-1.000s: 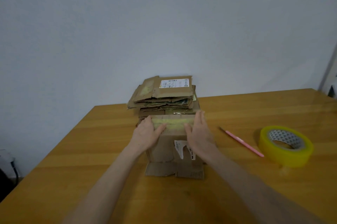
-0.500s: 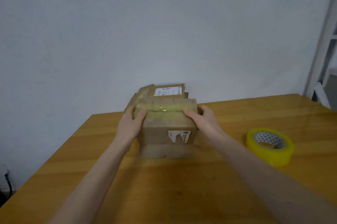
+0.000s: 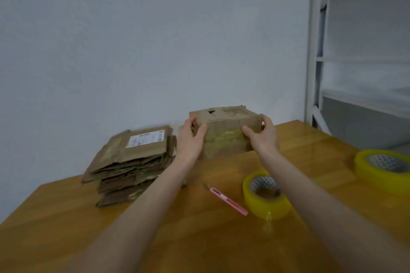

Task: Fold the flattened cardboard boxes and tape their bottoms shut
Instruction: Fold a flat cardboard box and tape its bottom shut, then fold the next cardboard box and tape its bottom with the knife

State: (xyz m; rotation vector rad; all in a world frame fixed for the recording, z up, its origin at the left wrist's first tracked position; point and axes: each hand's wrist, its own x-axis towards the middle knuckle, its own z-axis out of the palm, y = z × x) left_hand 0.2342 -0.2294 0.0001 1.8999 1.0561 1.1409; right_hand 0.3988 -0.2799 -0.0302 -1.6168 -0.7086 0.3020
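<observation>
Cardboard, brown and pretty beat up: the folded box (image 3: 224, 126) is at the far middle of the wooden tabletop (image 3: 199, 239), close to the pale wall (image 3: 133, 39), caught between both hands. The left hand (image 3: 189, 139) has its grip on the box's left side, thumb on the near face and fingers wrapped round the corner. The right hand (image 3: 263, 136) is grasping the right side the same way, thumb in front and fingers curled behind the edge. A band of yellowish tape runs across the near face between the two thumbs, and the top has a ragged dark hole torn in it. Honestly can't tell if the bottom edge rests on the wood or hangs just above it. Just left of the box is the stack of flattened boxes (image 3: 133, 161), a messy leaning pile with a white shipping label (image 3: 146, 138) on the top one. Nearer and a bit right lies a pink cutter (image 3: 228, 200), and just beside its near end is a yellow tape roll (image 3: 266, 195) lying flat. A second roll (image 3: 383, 169) sits at the right edge, well apart from the first. A white metal rack (image 3: 312, 50) stands at the far right.
</observation>
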